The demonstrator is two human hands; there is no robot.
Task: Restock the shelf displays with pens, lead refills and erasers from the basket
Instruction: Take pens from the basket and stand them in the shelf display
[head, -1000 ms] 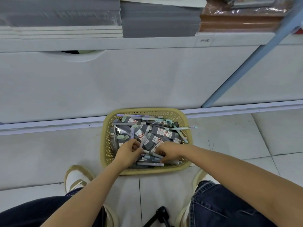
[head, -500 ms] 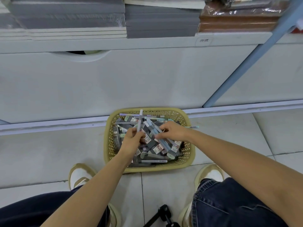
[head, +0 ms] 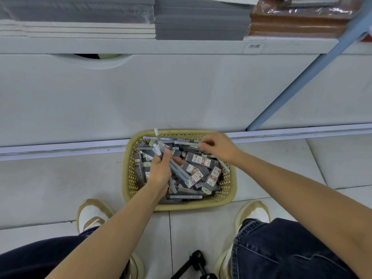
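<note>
A yellow plastic basket [head: 229, 190] stands on the tiled floor against the shelf base. It is full of pens and grey lead refill boxes [head: 200, 160] with red and white labels. My left hand [head: 160, 171] is over the basket's left half and grips a bundle of pens [head: 177, 171], their white and pale blue ends sticking up and out. My right hand [head: 218, 147] is at the basket's far right corner, its fingers pinching a pale green pen [head: 186, 143] that lies along the far rim.
White shelf base panels [head: 161, 93] rise behind the basket, with a blue upright post [head: 302, 77] at right. Stacks of grey and brown notebooks [head: 201, 23] lie on the shelf above. My shoes [head: 90, 214] and knees flank the basket; a black stand [head: 198, 262] is between them.
My right hand has passed its pens to the left hand's bundle and moved to the basket's far right corner, where it now pinches another pen. The left hand stayed over the basket.
</note>
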